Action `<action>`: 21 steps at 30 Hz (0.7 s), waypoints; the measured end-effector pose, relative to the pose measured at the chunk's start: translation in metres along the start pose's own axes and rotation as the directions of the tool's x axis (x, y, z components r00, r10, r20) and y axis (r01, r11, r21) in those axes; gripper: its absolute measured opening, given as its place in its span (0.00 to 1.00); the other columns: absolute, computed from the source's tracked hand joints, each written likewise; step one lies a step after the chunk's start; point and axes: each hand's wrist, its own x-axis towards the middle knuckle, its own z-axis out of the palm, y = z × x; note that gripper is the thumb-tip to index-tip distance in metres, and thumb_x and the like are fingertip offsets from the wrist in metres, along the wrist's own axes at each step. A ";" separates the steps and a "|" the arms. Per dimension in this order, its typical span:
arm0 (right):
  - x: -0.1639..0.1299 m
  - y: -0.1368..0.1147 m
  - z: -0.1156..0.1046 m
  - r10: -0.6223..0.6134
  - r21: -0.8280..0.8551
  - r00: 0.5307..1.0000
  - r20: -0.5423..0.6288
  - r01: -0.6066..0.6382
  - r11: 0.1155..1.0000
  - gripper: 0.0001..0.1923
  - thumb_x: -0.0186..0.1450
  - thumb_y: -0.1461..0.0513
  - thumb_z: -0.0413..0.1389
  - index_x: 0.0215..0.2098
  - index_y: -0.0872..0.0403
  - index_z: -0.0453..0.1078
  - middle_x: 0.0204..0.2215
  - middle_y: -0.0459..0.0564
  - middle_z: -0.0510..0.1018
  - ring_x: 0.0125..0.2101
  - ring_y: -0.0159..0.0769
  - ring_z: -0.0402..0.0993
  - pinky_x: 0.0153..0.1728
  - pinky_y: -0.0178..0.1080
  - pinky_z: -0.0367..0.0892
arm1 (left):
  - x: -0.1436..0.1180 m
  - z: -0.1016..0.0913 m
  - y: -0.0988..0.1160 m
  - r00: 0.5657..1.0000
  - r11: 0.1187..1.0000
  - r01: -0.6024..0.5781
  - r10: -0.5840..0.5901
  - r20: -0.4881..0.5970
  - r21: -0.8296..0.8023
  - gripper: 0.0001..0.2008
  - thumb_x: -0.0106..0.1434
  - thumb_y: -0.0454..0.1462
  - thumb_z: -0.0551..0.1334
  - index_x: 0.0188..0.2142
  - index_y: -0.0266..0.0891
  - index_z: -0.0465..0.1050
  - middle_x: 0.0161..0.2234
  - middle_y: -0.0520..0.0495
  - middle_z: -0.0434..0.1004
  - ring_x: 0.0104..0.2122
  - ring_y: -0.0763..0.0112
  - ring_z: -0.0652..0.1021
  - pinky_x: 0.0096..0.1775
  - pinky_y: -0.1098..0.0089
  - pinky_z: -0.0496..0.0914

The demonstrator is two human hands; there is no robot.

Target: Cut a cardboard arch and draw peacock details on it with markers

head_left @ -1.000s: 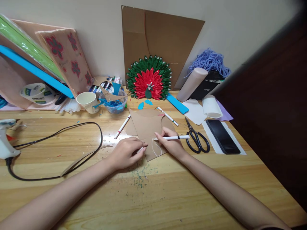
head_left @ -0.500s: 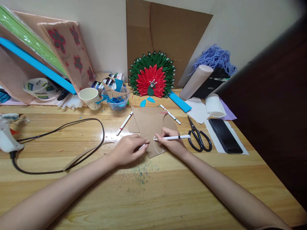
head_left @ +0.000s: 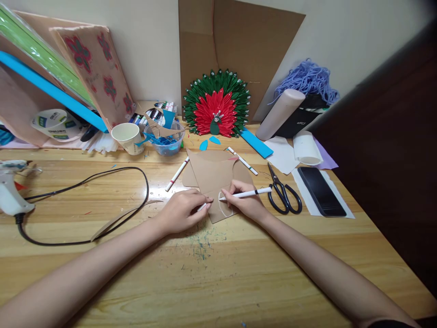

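My right hand (head_left: 244, 199) is closed in a writing grip on a white marker (head_left: 254, 193) with a black band. Its tip touches a brown cardboard piece (head_left: 211, 171), beside a white oval outline (head_left: 220, 210) drawn near the lower edge. At the cardboard's left side rests my left hand (head_left: 186, 209), fingers curled around a small white marker cap (head_left: 202, 207), partly hidden. A red-banded marker (head_left: 177, 174) lies left of the cardboard, and a green-banded marker (head_left: 243, 161) lies at its upper right.
Black-handled scissors (head_left: 284, 193) and a phone (head_left: 321, 191) lie to the right. A glue gun (head_left: 12, 189) with a looping black cord is at the left. Behind stand a paper cup (head_left: 128, 138), a plastic tub of scraps (head_left: 167, 148) and a red-green peacock craft (head_left: 218, 107).
The white outline on the cardboard looks fuller, its left side now drawn. The marker's rear end has tilted up slightly. My left hand stays in place.
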 end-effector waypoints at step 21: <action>-0.002 0.005 -0.002 0.000 0.003 0.995 0.103 -0.001 1.000 0.17 0.56 0.61 0.55 0.15 0.52 0.54 0.12 0.41 0.66 0.17 0.29 0.63 0.20 0.32 0.59 | 0.002 0.000 0.001 1.000 1.000 -0.014 0.014 -0.007 0.007 0.13 0.65 0.36 0.52 0.41 0.37 0.74 0.33 0.45 0.79 0.33 0.68 0.76 0.34 0.70 0.69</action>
